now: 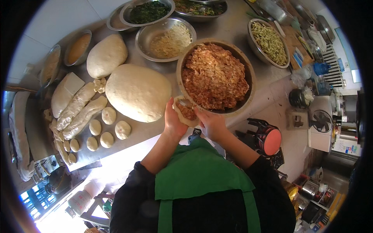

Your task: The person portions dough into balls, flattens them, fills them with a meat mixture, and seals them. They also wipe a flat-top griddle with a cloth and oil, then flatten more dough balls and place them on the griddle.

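Just below the big bowl of minced meat filling (pixel 215 77), my left hand (pixel 174 121) cups a round dough wrapper (pixel 190 123). A lump of reddish meat filling (pixel 189 113) sits in the wrapper's middle, its dough edge raised around it. My right hand (pixel 213 124) is closed at the wrapper's right side, its fingertips reaching over the rim. A greyish flat shape lies over the filling; whether it is a tool in my right hand cannot be made out. Several small dough pieces (pixel 122 129) lie on the metal table (pixel 144 132) to the left.
Two large dough mounds (pixel 138 93) and plastic-wrapped dough rolls (pixel 85 116) cover the table's left side. Behind stand a metal bowl of pale crumbly filling (pixel 171 40) and a bowl of dark greens (pixel 149 13). A bowl of chopped green filling (pixel 269 43) is at right, with a red-topped stool (pixel 272 140) below.
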A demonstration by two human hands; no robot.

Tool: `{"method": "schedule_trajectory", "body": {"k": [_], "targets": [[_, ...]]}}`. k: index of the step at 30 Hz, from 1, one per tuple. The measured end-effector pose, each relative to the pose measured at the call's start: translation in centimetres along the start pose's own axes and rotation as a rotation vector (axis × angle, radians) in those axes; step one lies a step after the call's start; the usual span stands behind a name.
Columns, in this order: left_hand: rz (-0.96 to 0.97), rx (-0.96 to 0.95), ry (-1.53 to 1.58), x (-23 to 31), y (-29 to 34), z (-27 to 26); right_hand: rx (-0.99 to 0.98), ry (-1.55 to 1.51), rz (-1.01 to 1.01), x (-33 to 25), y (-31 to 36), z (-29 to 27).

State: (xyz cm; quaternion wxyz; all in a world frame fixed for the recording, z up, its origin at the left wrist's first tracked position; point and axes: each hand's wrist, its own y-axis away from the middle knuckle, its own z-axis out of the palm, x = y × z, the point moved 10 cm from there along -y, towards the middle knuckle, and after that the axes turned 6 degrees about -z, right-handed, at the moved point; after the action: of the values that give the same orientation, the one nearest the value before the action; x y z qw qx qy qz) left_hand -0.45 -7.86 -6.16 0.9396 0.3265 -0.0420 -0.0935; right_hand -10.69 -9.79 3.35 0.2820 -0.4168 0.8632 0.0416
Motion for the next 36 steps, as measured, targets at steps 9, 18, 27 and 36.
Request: {"method": "schedule_trajectory", "body": {"k": [9, 18, 27, 36], "targets": [[-0.05, -0.07, 0.061, 0.3, 0.7, 0.1, 0.084, -0.196, -0.008, 1.0, 0.7, 0.4], [0.039, 0.051, 0.135, -0.6, 1.5, 0.3, 0.203, -0.142, 0.022, -0.4, 4.4, 0.5], [0.283, -0.114, 0.144, 5.4, 5.1, 5.1, -0.132, 0.331, 0.129, 5.5, 0.0, -5.3], [0.237, -0.347, 0.16, -0.6, 12.3, 5.4, 0.015, -0.249, -0.261, -1.4, -2.7, -4.4]]}}
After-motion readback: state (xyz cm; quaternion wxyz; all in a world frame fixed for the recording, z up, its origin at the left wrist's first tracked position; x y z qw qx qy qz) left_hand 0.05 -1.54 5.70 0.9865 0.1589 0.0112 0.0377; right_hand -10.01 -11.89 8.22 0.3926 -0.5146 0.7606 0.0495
